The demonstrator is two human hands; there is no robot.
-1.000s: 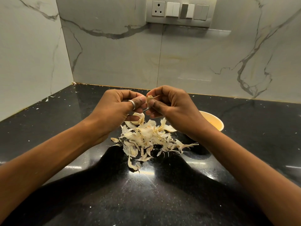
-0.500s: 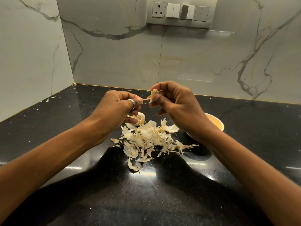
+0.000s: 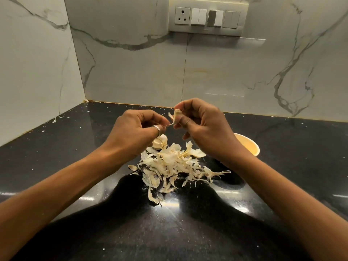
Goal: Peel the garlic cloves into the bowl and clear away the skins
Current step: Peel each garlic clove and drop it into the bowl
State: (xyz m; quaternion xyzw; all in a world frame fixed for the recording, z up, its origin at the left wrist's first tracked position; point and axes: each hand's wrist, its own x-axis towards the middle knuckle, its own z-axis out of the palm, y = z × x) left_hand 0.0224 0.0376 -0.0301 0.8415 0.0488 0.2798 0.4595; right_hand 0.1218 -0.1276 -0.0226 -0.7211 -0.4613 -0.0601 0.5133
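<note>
Black desk, skins heaped centre, bowl by the right wrist: right hand has lifted, pinching the garlic clove above the pile; left hand pinches its skin strip, pulled clear now.

- A plain silver-coloured ring is worn on a finger of the left hand.
- Both forearms are seen bare down to the wrists.

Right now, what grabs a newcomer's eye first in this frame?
Centre frame, the right hand pinches a garlic clove while the left hand pinches a strip of skin trailing off it. Beneath them a pale pile of skins lies on the black countertop; a yellow bowl shows behind the right wrist.
</note>
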